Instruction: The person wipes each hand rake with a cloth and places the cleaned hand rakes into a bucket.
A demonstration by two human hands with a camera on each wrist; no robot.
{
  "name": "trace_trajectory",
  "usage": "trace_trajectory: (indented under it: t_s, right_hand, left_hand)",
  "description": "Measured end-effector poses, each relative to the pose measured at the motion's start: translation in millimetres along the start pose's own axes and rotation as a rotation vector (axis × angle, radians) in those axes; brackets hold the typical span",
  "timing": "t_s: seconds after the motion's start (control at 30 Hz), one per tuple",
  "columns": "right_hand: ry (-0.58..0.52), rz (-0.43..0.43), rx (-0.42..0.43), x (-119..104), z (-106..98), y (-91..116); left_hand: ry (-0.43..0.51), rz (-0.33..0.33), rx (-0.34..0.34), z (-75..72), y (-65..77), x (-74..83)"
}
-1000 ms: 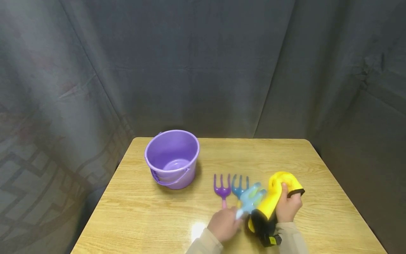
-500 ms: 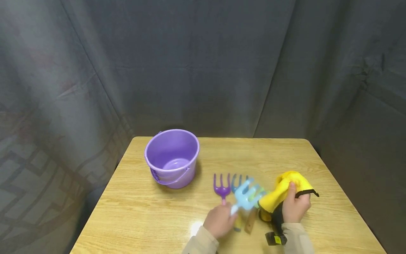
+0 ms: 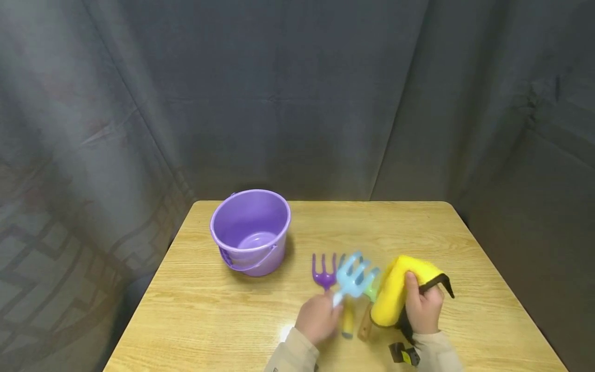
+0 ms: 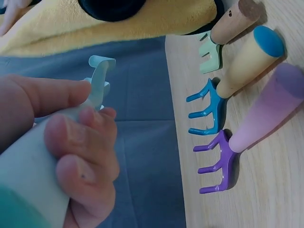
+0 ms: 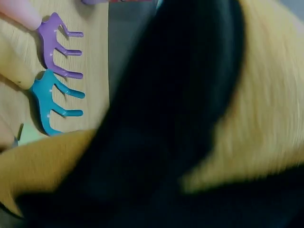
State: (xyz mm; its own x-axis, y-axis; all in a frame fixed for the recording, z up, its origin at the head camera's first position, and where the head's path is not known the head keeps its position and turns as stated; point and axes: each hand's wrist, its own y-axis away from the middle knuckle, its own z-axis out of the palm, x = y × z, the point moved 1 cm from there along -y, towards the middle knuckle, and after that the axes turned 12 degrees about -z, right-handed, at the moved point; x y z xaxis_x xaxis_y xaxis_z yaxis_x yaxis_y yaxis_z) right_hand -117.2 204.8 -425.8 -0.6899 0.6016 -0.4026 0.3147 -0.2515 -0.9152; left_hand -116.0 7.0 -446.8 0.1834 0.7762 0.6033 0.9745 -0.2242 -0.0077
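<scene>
My left hand (image 3: 318,319) grips a light blue toy hand rake (image 3: 351,281) by its pale handle, its tines held up above the table. In the left wrist view the fingers curl round that handle. My right hand (image 3: 424,307) holds a yellow cloth (image 3: 395,294) with black edging, thumb on top, and part of it hangs down. On the table lie a purple rake (image 4: 223,164) with a pink handle, a blue rake (image 4: 216,111) with a yellowish handle, and a green rake (image 4: 210,56) with a brown handle. The cloth covers much of the right wrist view.
A purple bucket (image 3: 253,232) stands upright at the back left of the wooden table (image 3: 209,320), its handle folded down in front. A small black item (image 3: 403,354) with a yellow-green patch shows by the right sleeve. Grey curtains (image 3: 297,103) hang behind the table.
The left hand has drifted slightly left with the light blue rake. The right hand moved right with the cloth, then a little back left, uncovering the yellow and brown handles. The bucket stays put.
</scene>
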Motion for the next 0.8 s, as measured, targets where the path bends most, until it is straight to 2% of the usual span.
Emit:
trace_trajectory:
  t_s: [0.13, 0.23, 0.3, 0.5, 0.8]
  right_hand:
    - [-0.061, -0.266, -0.123, -4, 12, 2]
    - [-0.049, -0.376, -0.219, -8, 23, 7]
    - [-0.023, -0.406, -0.289, -9, 27, 13]
    - [0.043, -0.378, -0.486, -9, 33, 25]
    - [0.155, -0.290, -0.657, -6, 36, 30]
  left_hand:
    - [-0.026, 0.028, 0.005, 2.1, -0.8, 0.9]
    - [-0.068, 0.054, 0.016, 2.5, -0.7, 2.8]
    - [-0.084, 0.063, 0.019, 2.0, -0.2, 4.1]
    - [-0.071, 0.090, 0.028, 1.6, -0.7, 5.9]
    - [-0.101, 0.141, 0.048, 4.5, -0.4, 7.4]
